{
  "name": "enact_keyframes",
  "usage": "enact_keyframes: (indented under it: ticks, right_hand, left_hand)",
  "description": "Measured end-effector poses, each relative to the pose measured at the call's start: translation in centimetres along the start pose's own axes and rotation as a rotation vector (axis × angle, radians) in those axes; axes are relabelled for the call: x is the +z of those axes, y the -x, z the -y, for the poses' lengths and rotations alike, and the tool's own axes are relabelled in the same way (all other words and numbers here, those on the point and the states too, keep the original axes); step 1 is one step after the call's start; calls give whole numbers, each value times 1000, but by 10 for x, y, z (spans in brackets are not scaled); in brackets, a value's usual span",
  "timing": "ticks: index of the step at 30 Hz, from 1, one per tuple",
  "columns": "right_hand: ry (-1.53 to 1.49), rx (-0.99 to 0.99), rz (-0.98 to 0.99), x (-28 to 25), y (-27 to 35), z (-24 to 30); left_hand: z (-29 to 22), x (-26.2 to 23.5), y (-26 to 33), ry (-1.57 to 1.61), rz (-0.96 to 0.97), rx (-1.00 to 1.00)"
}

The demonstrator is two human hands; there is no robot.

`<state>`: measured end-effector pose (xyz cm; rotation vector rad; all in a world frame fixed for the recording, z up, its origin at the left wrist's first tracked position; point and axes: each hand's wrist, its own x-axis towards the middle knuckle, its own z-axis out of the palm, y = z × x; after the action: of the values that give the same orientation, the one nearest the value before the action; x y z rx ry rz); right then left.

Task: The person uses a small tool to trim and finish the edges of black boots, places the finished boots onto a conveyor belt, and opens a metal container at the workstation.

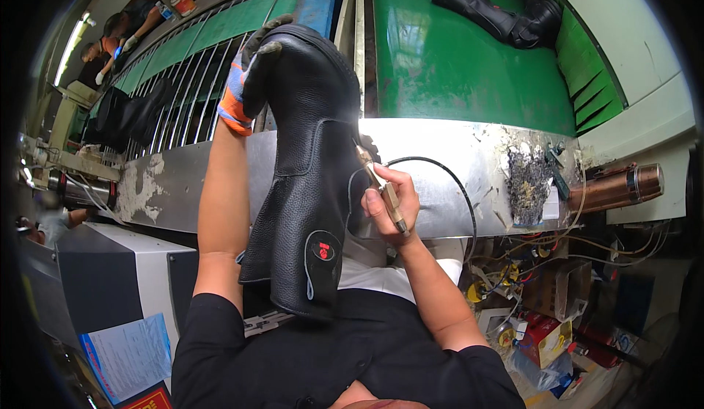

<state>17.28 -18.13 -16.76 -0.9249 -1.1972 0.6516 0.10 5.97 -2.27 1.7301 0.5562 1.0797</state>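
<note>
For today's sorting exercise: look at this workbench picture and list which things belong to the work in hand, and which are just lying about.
In use:
- black boot, held up by the gloved left hand
- pen-shaped tool with a black cord, held in the right hand against the boot

Lying about:
- second black boot on the green belt
- copper cylinder
- red box

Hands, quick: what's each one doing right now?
Left hand: gloved, closed around the black boot, holding it up.
Right hand: bare, closed on a thin corded tool, tip against the boot.
</note>
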Motion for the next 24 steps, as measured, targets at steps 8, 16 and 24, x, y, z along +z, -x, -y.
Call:
enact_keyframes:
  ticks: [8,16,24]
  right_hand:
    - [-184,256,-43,-6,14,12]
    - [-570,498,-151,-11,12,17]
    - [-655,551,-205,7,7,8]
  left_hand:
    - [21,-22,12,169,-40,-91]
    - [70,-72,54,435,-292,-187]
    - [50,-78,164,467,-425,-516]
